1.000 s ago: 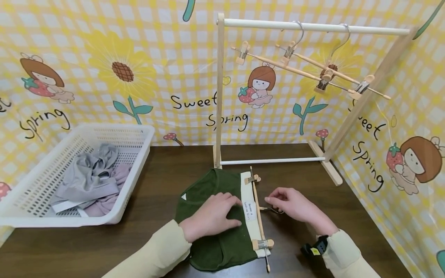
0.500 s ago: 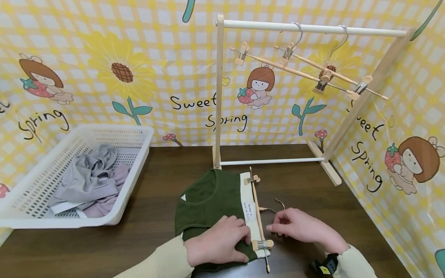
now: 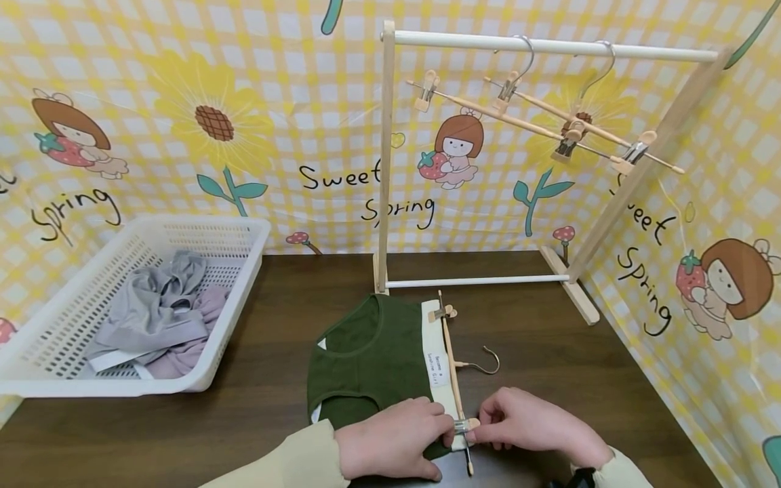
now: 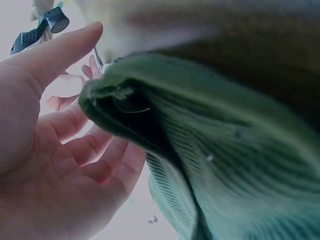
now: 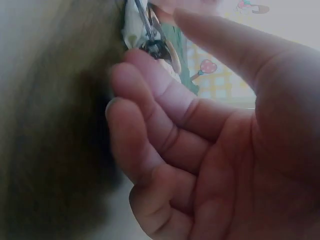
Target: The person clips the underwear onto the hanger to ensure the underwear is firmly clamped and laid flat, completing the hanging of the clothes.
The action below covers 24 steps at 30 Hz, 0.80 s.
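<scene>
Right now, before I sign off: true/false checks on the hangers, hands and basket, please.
1. Two hangers hang from the rack. True.
2. Both are loaded. False: both hang bare.
3. The left hand and right hand are at the same clip of a third hanger. True.
4. That hanger is clipped to something red. False: a green garment.
5. The basket holds clothes. True.
6. It stands at the person's right. False: left.

Over on left of brown desk [image 3: 293,318], white perforated basket [image 3: 91,388], grey garment [image 3: 152,291] atop lilac one [image 3: 183,358]; farther back, wooden rack [image 3: 387,169], two clip hangers [image 3: 506,120] hooked on white rail [image 3: 451,41]; behind, yellow-checked cloth [image 3: 329,81], sunflowers printed.
</scene>
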Each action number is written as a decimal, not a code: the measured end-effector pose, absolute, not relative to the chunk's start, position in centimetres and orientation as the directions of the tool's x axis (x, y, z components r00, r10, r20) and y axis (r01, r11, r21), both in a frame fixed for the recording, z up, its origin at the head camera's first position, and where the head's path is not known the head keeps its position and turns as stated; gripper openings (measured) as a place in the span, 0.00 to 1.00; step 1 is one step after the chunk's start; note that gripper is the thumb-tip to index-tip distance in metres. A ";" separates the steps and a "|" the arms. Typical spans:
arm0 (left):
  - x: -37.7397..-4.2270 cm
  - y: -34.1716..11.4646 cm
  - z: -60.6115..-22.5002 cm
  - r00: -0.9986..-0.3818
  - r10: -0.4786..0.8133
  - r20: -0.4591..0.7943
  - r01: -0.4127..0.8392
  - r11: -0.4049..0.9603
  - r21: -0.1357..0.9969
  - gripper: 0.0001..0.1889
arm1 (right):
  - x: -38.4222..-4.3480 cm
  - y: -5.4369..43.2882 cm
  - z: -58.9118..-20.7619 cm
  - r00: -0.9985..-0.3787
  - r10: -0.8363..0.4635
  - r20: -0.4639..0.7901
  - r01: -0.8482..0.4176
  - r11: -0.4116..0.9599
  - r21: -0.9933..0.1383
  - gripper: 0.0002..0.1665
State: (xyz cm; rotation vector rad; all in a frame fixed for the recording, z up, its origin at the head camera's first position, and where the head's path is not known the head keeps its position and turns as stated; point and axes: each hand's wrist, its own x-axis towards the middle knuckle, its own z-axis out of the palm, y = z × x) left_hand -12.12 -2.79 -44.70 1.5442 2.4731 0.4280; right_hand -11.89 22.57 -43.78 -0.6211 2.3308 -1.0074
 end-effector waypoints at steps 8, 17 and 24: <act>-11.7 -2.3 -44.6 -0.446 0.895 -0.004 0.848 0.424 0.316 0.16 | -11.7 22.3 -44.3 -0.753 -0.603 -0.263 -0.197 0.588 -0.785 0.15; -11.4 -1.8 -44.6 -0.474 0.880 -0.016 0.844 0.460 0.275 0.16 | -11.9 22.6 -44.2 -0.793 -0.569 -0.216 -0.204 0.583 -0.786 0.18; -11.3 -1.3 -44.4 -0.506 0.861 -0.055 0.828 0.502 0.249 0.16 | -12.0 23.7 -43.5 -0.836 -0.513 -0.196 -0.199 0.614 -0.764 0.18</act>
